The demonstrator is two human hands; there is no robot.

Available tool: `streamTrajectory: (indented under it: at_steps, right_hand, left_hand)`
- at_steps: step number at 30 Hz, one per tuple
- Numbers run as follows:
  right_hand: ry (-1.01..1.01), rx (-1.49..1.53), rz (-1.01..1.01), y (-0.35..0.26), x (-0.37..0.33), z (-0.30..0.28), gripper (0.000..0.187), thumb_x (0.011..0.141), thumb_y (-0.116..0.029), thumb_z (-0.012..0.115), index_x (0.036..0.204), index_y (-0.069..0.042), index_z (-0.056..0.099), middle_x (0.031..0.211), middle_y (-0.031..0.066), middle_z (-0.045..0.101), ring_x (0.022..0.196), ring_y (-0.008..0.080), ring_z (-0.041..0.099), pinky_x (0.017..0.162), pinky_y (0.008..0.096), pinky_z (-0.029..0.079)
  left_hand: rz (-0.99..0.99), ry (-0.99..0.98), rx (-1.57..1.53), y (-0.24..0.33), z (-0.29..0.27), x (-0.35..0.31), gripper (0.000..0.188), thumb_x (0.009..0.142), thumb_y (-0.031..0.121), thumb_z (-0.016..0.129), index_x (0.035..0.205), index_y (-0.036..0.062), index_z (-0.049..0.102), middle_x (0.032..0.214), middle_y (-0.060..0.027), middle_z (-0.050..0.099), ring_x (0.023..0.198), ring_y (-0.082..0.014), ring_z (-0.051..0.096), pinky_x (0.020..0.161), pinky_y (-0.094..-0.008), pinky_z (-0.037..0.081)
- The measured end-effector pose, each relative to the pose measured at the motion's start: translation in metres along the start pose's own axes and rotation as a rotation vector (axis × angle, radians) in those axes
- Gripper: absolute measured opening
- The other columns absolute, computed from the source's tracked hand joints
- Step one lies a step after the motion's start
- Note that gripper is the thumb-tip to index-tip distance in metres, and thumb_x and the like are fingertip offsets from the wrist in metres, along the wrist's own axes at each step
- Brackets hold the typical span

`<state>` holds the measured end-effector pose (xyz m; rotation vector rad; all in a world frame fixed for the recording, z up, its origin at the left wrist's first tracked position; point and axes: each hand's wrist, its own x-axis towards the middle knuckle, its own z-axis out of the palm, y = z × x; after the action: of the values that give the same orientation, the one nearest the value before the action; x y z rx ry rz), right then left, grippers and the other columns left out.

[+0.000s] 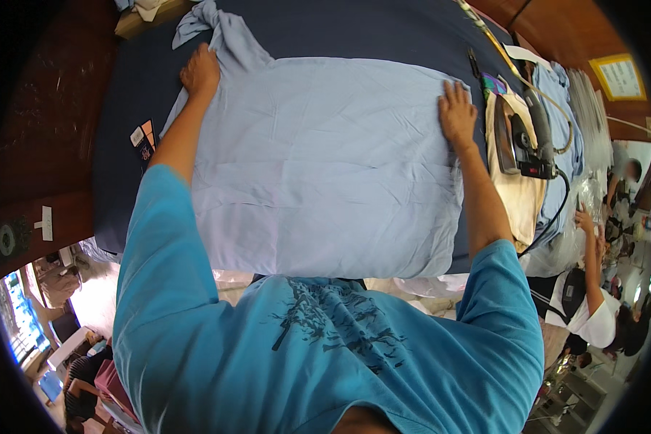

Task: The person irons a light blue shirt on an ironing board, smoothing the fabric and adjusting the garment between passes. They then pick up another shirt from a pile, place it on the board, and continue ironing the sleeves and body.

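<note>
A light blue shirt (325, 159) lies spread over a dark blue padded ironing table (340, 29). Its body is broad and lightly creased, and a sleeve-like part bunches at the far left. My left hand (200, 72) is at that far left edge, its fingers curled closed on the cloth beside the bunched part. At the far right corner, my right hand (458, 116) rests flat on the shirt with the fingers apart. An iron (524, 137) stands just right of my right hand, on a cream pad (510, 195).
A hose (499, 47) and a black cord run to the iron. Folded blue garments (560, 94) and clear plastic bags (589, 123) pile along the right. Cards or tags (143, 141) lie on the table by my left forearm. Another person (589, 311) works off to the right.
</note>
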<state>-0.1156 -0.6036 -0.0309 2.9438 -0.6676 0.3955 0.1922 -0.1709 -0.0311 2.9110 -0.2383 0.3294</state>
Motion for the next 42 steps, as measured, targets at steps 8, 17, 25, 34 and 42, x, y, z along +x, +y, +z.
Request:
streamTrajectory:
  at_steps: [8, 17, 25, 34, 42]
  right_hand:
    - [-0.106, -0.338, -0.030, 0.031, 0.036, -0.009, 0.043, 0.093, -0.029, 0.038, 0.134, -0.018, 0.040, 0.141, 0.0124, 0.035, 0.129, 0.0320, 0.033, 0.104, 0.0486, 0.026]
    - [-0.059, 0.146, -0.216, -0.066, -0.015, -0.014, 0.050, 0.092, -0.038, 0.040, 0.133, -0.009, 0.040, 0.140, 0.0164, 0.035, 0.130, 0.0330, 0.030, 0.104, 0.0480, 0.024]
    - [-0.137, 0.015, 0.051, 0.007, 0.017, 0.005, 0.065, 0.088, -0.052, 0.039, 0.138, -0.010, 0.033, 0.144, 0.0149, 0.029, 0.134, 0.0308, 0.022, 0.106, 0.0521, 0.020]
    - [-0.020, 0.088, -0.132, -0.025, 0.011, -0.006, 0.062, 0.086, -0.058, 0.041, 0.137, -0.024, 0.036, 0.145, 0.0130, 0.028, 0.133, 0.0338, 0.025, 0.102, 0.0570, 0.022]
    - [-0.148, -0.013, 0.003, -0.034, 0.008, 0.000, 0.063, 0.087, -0.058, 0.036, 0.140, -0.025, 0.030, 0.146, 0.0116, 0.025, 0.133, 0.0333, 0.023, 0.103, 0.0571, 0.019]
  left_hand:
    - [-0.021, 0.087, 0.009, -0.010, 0.002, 0.029, 0.027, 0.090, 0.028, 0.045, 0.111, 0.0126, 0.052, 0.115, -0.0101, 0.057, 0.106, -0.0276, 0.055, 0.084, -0.0491, 0.042]
    - [0.807, 0.114, -0.121, 0.074, -0.004, -0.030, 0.032, 0.090, 0.028, 0.048, 0.120, 0.0185, 0.051, 0.118, 0.0013, 0.053, 0.110, -0.0168, 0.047, 0.093, -0.0464, 0.030]
    - [0.640, -0.042, -0.074, 0.073, 0.008, -0.011, 0.024, 0.091, 0.028, 0.046, 0.108, 0.0154, 0.056, 0.108, -0.0005, 0.055, 0.109, -0.0188, 0.048, 0.092, -0.0497, 0.031]
    - [0.258, 0.060, 0.051, -0.053, -0.070, -0.081, 0.047, 0.088, 0.039, 0.048, 0.130, 0.0197, 0.043, 0.132, -0.0034, 0.045, 0.121, -0.0217, 0.042, 0.095, -0.0494, 0.028]
    - [-0.068, 0.012, 0.112, -0.140, -0.076, -0.112, 0.052, 0.088, 0.048, 0.043, 0.133, 0.0230, 0.040, 0.138, -0.0084, 0.038, 0.126, -0.0280, 0.035, 0.096, -0.0557, 0.028]
